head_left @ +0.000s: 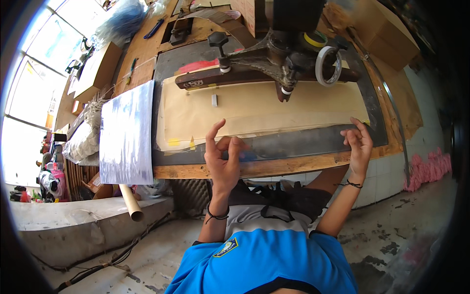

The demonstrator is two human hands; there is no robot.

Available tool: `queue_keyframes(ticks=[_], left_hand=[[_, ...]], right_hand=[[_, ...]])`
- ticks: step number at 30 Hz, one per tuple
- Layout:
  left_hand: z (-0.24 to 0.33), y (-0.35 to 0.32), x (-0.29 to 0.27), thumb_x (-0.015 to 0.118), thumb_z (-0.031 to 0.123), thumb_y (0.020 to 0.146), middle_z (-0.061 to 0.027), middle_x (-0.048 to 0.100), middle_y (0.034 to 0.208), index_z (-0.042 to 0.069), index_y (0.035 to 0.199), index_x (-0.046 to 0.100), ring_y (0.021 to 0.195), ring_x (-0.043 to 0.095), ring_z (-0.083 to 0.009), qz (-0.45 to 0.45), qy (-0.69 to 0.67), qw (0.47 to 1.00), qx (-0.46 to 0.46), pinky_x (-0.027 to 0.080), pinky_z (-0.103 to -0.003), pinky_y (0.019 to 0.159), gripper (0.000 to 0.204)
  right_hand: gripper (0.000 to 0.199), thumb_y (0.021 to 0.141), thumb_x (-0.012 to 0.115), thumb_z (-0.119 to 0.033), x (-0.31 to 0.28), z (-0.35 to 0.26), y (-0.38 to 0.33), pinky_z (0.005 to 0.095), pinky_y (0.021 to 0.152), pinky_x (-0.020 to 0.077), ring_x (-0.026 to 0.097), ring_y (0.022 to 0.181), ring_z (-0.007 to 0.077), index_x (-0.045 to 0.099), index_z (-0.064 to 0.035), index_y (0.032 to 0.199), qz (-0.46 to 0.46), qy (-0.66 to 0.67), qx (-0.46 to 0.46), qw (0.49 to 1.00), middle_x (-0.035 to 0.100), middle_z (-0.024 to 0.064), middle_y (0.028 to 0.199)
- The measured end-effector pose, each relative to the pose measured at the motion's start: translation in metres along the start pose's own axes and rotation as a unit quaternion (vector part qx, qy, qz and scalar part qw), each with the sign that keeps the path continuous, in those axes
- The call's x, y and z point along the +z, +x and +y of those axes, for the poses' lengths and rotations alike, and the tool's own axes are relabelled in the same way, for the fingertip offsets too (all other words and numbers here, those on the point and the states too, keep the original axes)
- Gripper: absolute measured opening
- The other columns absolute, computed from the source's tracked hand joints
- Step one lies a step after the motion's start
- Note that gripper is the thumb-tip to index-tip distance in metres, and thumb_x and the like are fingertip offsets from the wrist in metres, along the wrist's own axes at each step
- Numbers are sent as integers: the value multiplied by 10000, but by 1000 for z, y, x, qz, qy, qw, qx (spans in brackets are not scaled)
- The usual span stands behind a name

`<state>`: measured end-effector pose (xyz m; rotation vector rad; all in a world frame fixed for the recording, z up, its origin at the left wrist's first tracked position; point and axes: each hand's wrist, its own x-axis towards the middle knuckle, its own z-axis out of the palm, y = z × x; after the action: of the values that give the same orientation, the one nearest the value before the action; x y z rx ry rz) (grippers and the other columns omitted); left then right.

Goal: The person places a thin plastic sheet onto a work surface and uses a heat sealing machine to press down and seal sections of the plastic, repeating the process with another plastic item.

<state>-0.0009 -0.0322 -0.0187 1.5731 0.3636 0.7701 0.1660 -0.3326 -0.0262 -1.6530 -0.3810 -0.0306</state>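
My left hand (223,159) is raised over the table's near edge, index finger and thumb pointing up, the other fingers curled. My right hand (360,147) is at the same edge farther right, its fingers bent and bunched. Between them a faint see-through plastic sheet (293,157) seems to stretch, hazing the wooden edge; its outline is hard to make out. Beyond the hands lies a cream sheet (274,110) on a dark board, with yellow tape bits and a small grey block (214,100). A dark metal press bar (205,79) stands over its far side.
A stack of shiny plastic sheets (126,134) overhangs the table at left, above a cardboard tube (131,203). Tape rolls (328,66) hang on the press. Cutters (154,29) and cardboard boxes (384,34) lie farther back. Pink strands (428,169) are on the floor at right.
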Motion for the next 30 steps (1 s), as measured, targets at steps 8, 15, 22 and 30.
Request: queue_keyframes(ticks=[8, 15, 22, 30], left_hand=[[1, 3, 5, 538, 101, 1044, -18, 636, 748, 4, 1439, 417, 613, 523, -38, 34, -27, 998, -43, 386, -177, 554, 424], [0, 5, 4, 543, 102, 1049, -8, 659, 757, 25, 1435, 445, 618, 517, -20, 32, -25, 999, -35, 363, -163, 562, 406], [3, 3, 4, 536, 119, 1053, -20, 650, 783, 24, 1428, 453, 635, 516, -31, 19, -13, 999, -29, 400, -178, 573, 396], [2, 3, 0, 524, 125, 1059, -25, 647, 787, 19, 1436, 445, 650, 528, -47, 13, -1, 999, -39, 426, -196, 593, 399]], right_hand=[[513, 943, 737, -230, -1, 1, 0, 185, 649, 454, 591, 721, 38, 563, 31, 1349, -32, 30, 1, 999, 757, 75, 897], [551, 931, 753, -235, 1, -4, 0, 186, 637, 457, 631, 753, 42, 549, 17, 1377, -22, 14, 10, 1000, 760, 73, 891], [564, 934, 749, -228, 0, 0, -1, 187, 628, 445, 629, 742, 46, 536, 12, 1398, -12, 13, -7, 1000, 757, 67, 887], [540, 947, 729, -232, 0, 3, 0, 187, 621, 438, 597, 700, 40, 557, -4, 1406, -12, -5, -11, 1000, 748, 60, 867]])
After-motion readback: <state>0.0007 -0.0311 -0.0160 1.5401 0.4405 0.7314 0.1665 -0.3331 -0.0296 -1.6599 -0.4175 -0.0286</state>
